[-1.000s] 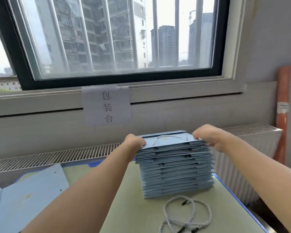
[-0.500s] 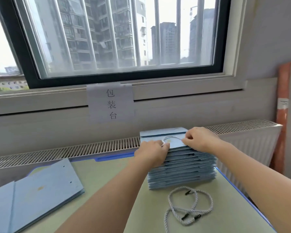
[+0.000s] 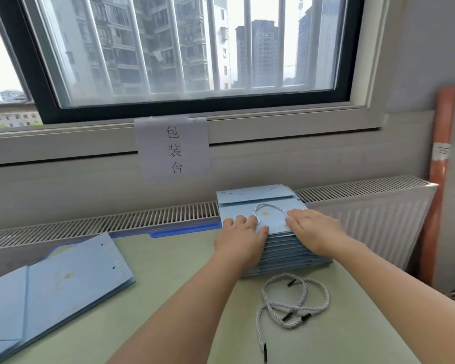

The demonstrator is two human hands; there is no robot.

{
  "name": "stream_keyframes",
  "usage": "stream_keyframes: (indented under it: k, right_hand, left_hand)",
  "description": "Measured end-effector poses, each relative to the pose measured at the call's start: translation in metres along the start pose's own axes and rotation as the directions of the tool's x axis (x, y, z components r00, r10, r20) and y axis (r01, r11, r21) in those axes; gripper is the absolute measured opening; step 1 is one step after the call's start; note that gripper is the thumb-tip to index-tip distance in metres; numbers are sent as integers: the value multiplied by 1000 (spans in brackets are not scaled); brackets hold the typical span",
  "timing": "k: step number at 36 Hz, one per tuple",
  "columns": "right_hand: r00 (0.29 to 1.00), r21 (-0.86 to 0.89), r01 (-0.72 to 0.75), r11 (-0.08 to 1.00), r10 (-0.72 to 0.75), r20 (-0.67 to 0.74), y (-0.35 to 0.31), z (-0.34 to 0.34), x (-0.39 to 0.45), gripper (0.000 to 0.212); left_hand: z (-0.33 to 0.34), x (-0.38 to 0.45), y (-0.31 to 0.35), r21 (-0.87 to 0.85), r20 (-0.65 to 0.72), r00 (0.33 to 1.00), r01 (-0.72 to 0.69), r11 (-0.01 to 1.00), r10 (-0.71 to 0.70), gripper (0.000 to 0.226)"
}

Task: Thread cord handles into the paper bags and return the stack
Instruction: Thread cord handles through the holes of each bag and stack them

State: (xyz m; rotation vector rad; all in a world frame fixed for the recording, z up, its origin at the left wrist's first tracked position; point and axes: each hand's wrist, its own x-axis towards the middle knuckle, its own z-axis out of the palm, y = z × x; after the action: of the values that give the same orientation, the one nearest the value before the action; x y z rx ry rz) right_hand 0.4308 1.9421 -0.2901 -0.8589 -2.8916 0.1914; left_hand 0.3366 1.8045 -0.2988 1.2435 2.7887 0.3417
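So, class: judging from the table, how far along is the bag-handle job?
Done: the top bag of the tall stack already carries a cord handle. In hand: the left hand and right hand rest flat on that stack. Left: loose cords lie in front, and flat bags at the left show empty holes.

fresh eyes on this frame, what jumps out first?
Both hands, left hand and right hand, lie flat on a tall stack of blue paper bags at the table's far edge, a cord handle looped on the top bag between them. Loose cords lie in front of the stack; a paper sign hangs under the window.
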Motion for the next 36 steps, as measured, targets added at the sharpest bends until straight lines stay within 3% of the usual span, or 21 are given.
stream_keyframes:
  k: [4, 8, 14, 17, 19, 23, 27, 29, 32, 36]
  right_hand:
    - [998, -33, 11, 999, -9, 54, 0, -18, 6, 46]
    - [998, -92, 26, 995, -21, 57, -3, -32, 13, 48]
    - [999, -191, 34, 981, -25, 49, 0, -41, 12, 49]
    - [999, -171, 3, 985, -8, -31, -1, -42, 12, 56]
    - [986, -183, 27, 983, -56, -158, -7, -42, 8, 56]
    - [879, -148, 182, 972, -228, -420, -34, -34, -9, 47]
    - [641, -143, 399, 906, -387, -663, -72, -15, -24, 31]
    - [566, -175, 461, 870, -440, -697, -95, -8, -35, 32]
    - [537, -198, 532, 823, -509, -672, -127, 6, -47, 34]
    - [597, -137, 567, 812, -521, -610, -158, 27, -56, 37]
  left_hand:
    - [-19, 9, 3, 54, 49, 999, 19, 998, -22, 44]
    - [-32, 11, 10, 133, -15, 999, 33, 991, -31, 47]
    - [-34, -1, -4, -91, -187, 981, 27, 996, -43, 48]
    - [-29, -15, -32, -165, -337, 935, 58, 985, -112, 45]
    - [-27, -28, -59, -141, -360, 917, 131, 981, -174, 40]
    - [-23, -62, -120, -32, -329, 884, 342, 939, -333, 39]
    - [-21, -95, -175, 93, -214, 826, 549, 831, -522, 58]
    - [-18, -108, -197, 127, -139, 795, 606, 785, -591, 68]
    - [-10, -127, -218, 184, -60, 780, 622, 761, -623, 76]
    - [-6, -137, -226, 225, -163, 834, 552, 803, -528, 68]
